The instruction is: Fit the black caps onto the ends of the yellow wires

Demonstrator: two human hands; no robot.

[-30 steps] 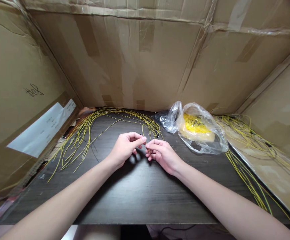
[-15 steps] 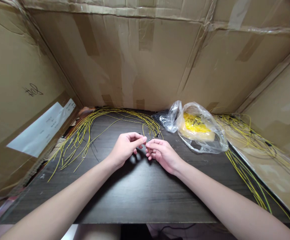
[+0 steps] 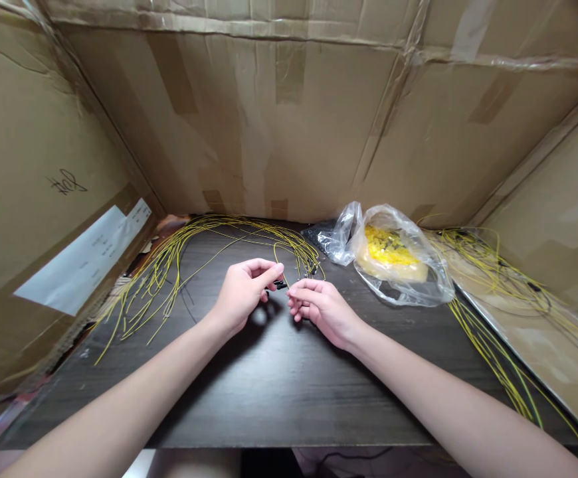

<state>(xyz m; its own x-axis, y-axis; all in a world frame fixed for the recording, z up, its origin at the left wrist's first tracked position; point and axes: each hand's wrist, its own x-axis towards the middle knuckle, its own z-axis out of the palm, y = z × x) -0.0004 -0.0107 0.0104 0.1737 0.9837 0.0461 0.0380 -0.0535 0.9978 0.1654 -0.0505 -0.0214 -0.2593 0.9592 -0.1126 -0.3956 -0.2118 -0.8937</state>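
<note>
In the left hand (image 3: pixel 244 292), narrow pinch on a small black wire end (image 3: pixel 280 285); right hand (image 3: pixel 321 309) just beside, loosely curled, nothing visible inside. Beyond the grip, yellow wires (image 3: pixel 165 262) on a dark wood-grain table (image 3: pixel 289 398), and cardboard walls (image 3: pixel 269 133) around.

The bare, slender left forearm (image 3: pixel 119 405) at 7 o'clock and right forearm (image 3: pixel 433 398) at 5 o'clock taper into the narrow-fingered left hand (image 3: pixel 243 290) and right hand (image 3: pixel 323 309).

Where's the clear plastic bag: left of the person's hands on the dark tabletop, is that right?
Not left: the head view shows the clear plastic bag to the right of the left hand and the right hand, on the dark tabletop.
</note>
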